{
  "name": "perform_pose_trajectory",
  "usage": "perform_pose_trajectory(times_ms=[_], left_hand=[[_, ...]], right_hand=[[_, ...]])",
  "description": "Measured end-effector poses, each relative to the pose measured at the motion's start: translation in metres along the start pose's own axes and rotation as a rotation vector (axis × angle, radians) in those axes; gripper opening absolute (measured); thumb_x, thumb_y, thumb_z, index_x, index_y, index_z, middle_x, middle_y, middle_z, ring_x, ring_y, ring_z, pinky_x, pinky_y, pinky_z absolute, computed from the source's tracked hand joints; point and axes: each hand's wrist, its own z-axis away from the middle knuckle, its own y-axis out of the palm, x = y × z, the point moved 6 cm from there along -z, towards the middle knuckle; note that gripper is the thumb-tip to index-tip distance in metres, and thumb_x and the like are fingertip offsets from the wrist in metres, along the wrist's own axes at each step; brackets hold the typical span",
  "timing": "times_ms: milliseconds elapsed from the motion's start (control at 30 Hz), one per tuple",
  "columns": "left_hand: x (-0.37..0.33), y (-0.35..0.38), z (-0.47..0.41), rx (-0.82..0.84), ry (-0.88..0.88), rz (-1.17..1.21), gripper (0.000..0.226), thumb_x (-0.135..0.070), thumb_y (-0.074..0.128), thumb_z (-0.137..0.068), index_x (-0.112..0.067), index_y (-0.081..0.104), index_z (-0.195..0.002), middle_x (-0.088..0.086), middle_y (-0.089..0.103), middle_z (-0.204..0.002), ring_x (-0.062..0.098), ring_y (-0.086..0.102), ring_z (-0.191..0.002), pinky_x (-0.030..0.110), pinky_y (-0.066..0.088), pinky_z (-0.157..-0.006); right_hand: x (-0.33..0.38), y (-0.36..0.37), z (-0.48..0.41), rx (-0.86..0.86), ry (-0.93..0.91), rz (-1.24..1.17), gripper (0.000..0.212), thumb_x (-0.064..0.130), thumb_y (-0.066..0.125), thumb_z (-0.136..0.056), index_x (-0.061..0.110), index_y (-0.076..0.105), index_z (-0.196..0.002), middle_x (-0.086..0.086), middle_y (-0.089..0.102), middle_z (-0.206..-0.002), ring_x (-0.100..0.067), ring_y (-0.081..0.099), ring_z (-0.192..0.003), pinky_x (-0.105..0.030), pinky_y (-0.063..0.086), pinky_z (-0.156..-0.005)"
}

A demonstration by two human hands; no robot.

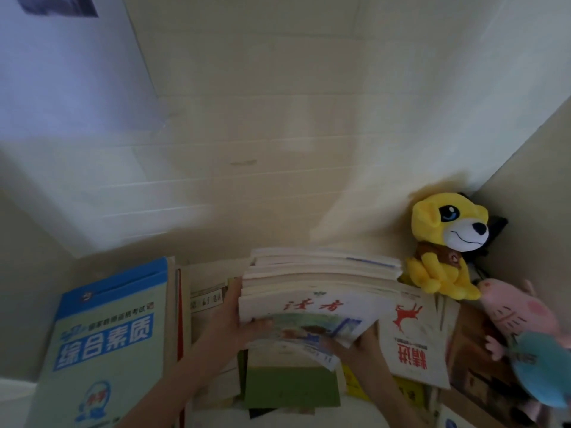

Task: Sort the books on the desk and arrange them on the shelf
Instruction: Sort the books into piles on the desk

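The left hand [239, 318] and right hand [360, 347] are gripping the stack of thin books [321, 288] by its near corners, a floppy, likely heavy and slippery load probably needing support underneath.

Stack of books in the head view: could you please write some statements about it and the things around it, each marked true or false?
1. The left hand and the right hand both hold the stack of books. True.
2. The yellow plush dog lies on top of the stack. False: it sits to the right of the stack, in the corner.
3. The large blue-green book is left of the stack. True.
4. The red-horse book is under the left hand. False: it is beside the right hand.
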Motion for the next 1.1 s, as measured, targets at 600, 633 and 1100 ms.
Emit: perform_pose_trajectory(times_ms=[600,633,1100], left_hand=[[-0.045,0.005,-0.002,-0.015,0.305,0.083,0.069,-0.018,0.083,-0.064,-0.044,0.049,-0.119,-0.017,0.06,-0.117,0.006,0.059,-0.111,0.017,0.05,-0.087],[-0.046,0.004,-0.003,-0.017,0.297,0.08,0.066,-0.02,0.083,-0.063,-0.046,0.052,-0.115,-0.018,0.061,-0.114,0.004,0.059,-0.108,0.017,0.051,-0.085],[-0.035,0.005,-0.004,0.004,0.162,0.02,0.081,-0.054,0.088,-0.046,-0.046,0.05,-0.116,-0.02,0.061,-0.11,0.006,0.062,-0.103,0.024,0.055,-0.081]], right_hand=[[0.068,-0.007,0.016,-0.003,-0.067,-0.184,0.082,0.033,0.096,-0.047,0.01,0.063,-0.119,-0.005,0.074,-0.108,-0.026,0.069,-0.1,-0.035,0.06,-0.076],[0.069,-0.006,0.017,0.001,-0.076,-0.184,0.091,0.042,0.096,-0.04,0.011,0.064,-0.118,-0.005,0.074,-0.107,-0.025,0.07,-0.098,-0.032,0.06,-0.072],[0.06,-0.022,0.022,-0.035,-0.022,-0.099,0.073,0.044,0.094,-0.043,0.025,0.069,-0.109,0.006,0.075,-0.1,-0.018,0.071,-0.091,-0.039,0.061,-0.069]])
